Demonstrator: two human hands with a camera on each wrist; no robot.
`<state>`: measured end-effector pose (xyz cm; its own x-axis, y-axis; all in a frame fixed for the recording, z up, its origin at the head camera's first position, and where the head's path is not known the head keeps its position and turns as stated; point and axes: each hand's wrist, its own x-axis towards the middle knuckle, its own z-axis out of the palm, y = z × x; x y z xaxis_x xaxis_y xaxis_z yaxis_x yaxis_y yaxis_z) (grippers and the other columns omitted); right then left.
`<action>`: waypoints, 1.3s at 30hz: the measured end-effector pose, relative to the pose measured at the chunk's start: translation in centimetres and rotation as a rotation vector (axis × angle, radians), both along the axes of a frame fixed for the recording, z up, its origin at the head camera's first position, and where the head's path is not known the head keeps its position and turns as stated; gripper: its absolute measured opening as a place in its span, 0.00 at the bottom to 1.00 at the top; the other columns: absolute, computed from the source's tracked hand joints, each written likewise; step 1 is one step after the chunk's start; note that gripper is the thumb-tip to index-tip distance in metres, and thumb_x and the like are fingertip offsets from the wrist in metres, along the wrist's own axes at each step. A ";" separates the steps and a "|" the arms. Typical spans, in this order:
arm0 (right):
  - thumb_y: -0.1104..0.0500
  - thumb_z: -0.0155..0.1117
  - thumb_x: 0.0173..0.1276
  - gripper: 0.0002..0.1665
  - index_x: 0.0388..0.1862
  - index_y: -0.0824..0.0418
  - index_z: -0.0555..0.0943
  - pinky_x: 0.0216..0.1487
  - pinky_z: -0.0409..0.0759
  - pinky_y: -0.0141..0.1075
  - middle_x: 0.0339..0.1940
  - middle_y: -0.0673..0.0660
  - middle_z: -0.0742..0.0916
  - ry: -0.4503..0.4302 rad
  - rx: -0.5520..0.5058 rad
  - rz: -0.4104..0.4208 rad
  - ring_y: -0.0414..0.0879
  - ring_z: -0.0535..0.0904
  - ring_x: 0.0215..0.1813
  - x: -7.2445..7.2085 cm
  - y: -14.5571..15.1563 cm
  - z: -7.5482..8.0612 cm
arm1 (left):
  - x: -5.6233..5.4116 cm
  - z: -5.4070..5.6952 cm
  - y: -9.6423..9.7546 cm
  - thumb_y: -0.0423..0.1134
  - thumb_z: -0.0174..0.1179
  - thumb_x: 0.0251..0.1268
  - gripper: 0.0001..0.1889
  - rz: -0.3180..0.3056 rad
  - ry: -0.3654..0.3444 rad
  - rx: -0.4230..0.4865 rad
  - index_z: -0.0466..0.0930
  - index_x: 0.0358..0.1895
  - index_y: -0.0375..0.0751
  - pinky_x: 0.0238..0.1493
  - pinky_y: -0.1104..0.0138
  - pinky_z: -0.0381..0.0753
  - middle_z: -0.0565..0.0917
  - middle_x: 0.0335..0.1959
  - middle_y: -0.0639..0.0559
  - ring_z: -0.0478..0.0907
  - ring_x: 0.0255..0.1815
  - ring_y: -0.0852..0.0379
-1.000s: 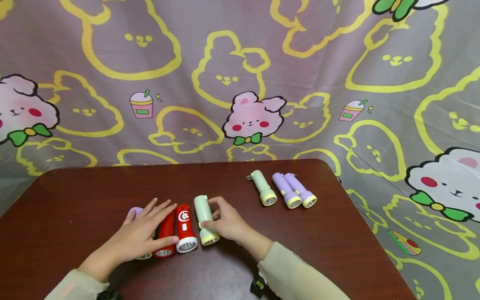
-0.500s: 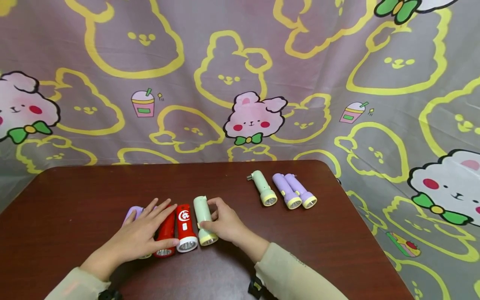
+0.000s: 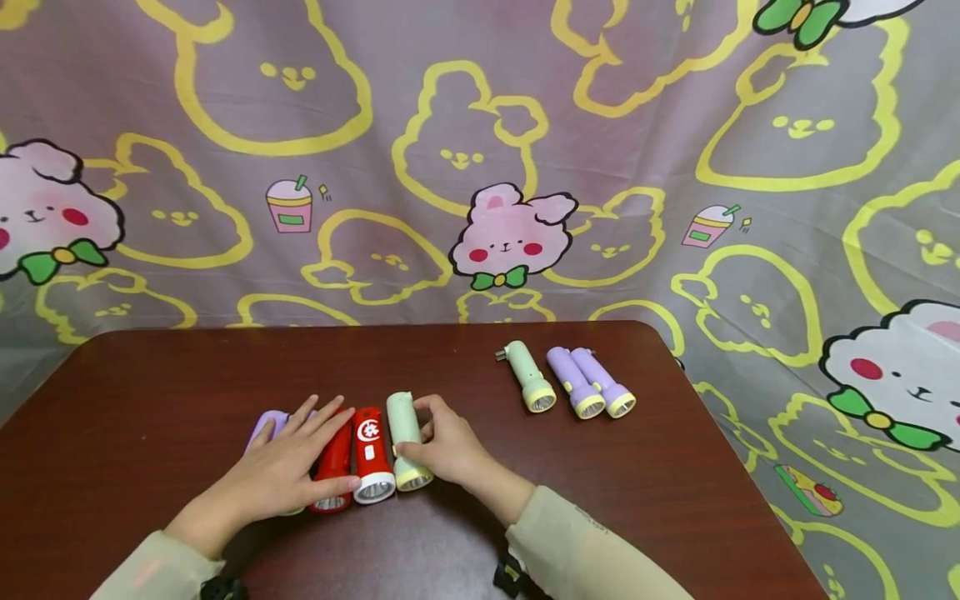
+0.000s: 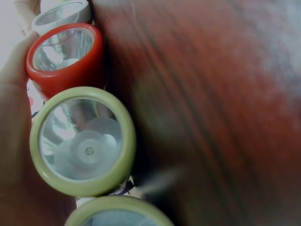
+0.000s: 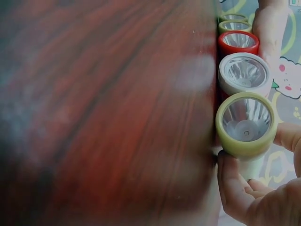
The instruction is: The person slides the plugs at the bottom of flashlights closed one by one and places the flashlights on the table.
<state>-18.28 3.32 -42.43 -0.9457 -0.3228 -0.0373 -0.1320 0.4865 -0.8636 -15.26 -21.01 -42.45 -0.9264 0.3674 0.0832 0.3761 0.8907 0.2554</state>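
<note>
My left hand [image 3: 273,462] lies with spread, straight fingers across a purple flashlight [image 3: 266,423] and a plain red flashlight [image 3: 335,458], covering much of both. Its thumb reaches to the head of a red flashlight with a white rim [image 3: 371,450]. In the left wrist view, two pale yellow lamp rims [image 4: 129,141] line up beside the red rim [image 4: 96,61]. Between thumb and fingers, my right hand [image 3: 453,446] grips a pale green flashlight [image 3: 402,417] near its head. That flashlight lies right alongside the white-rimmed one, all lenses facing me.
Farther back on the right of the brown table [image 3: 637,500] lie another green flashlight [image 3: 522,367] with plug prongs out and two purple flashlights [image 3: 567,371] side by side. A cartoon-printed cloth [image 3: 420,317] hangs behind the table and along its right side.
My right hand has shifted slightly left with the green flashlight, narrowing the gap to the white-rimmed red one. The left hand stays in place over its flashlights.
</note>
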 end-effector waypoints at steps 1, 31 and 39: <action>0.60 0.75 0.57 0.35 0.61 0.66 0.71 0.32 0.76 0.31 0.28 0.57 0.84 0.005 0.006 -0.001 0.41 0.77 0.29 0.0 0.0 0.0 | 0.0 0.0 0.0 0.78 0.56 0.52 0.51 0.001 -0.001 0.002 0.63 0.75 0.49 0.63 0.23 0.50 0.63 0.78 0.46 0.54 0.78 0.35; 0.70 0.76 0.55 0.25 0.49 0.62 0.75 0.39 0.80 0.28 0.38 0.60 0.83 0.000 -0.021 0.432 0.38 0.79 0.32 -0.6 3.7 -0.4 | -0.5 0.1 0.0 0.77 0.58 0.52 0.46 -0.029 0.012 -0.004 0.67 0.73 0.57 0.60 0.23 0.55 0.64 0.77 0.43 0.55 0.77 0.34; 0.69 0.77 0.53 0.20 0.41 0.59 0.77 0.37 0.80 0.26 0.32 0.54 0.84 0.087 0.046 0.403 0.33 0.78 0.30 0.1 3.4 -0.4 | -0.5 0.2 0.0 0.78 0.58 0.51 0.47 -0.042 -0.002 -0.003 0.67 0.73 0.57 0.58 0.21 0.56 0.64 0.76 0.41 0.56 0.76 0.31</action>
